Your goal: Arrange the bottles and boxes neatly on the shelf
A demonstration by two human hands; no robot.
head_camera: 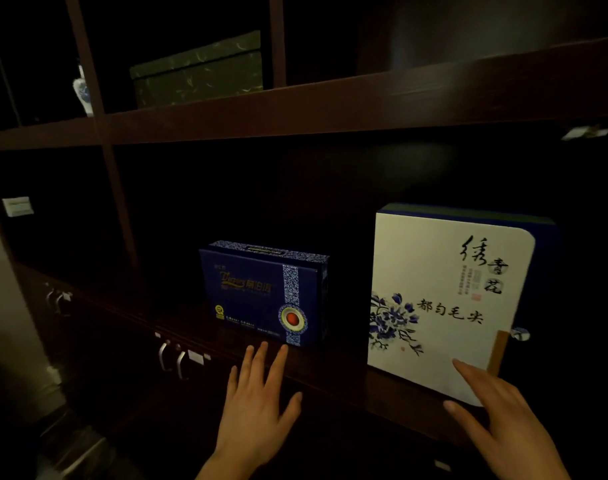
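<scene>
A dark blue box (264, 294) with a red emblem stands upright on the dark wooden shelf (330, 372). To its right stands a large white box (444, 299) with blue flowers and black calligraphy. My left hand (257, 400) is open, fingers spread, its fingertips just below the blue box's lower front edge. My right hand (500, 414) is open with its index fingertip on the white box's lower front and its thumb near the bottom corner. On the upper shelf sit a dark green box (198, 72) and a blue-and-white porcelain bottle (82, 90), partly hidden by an upright post.
Cabinet doors with metal handles (170, 358) lie below the shelf at left. A vertical post (118, 188) divides the shelf bay on the left. A small white label (17, 206) hangs at far left. The shelf's back is dark.
</scene>
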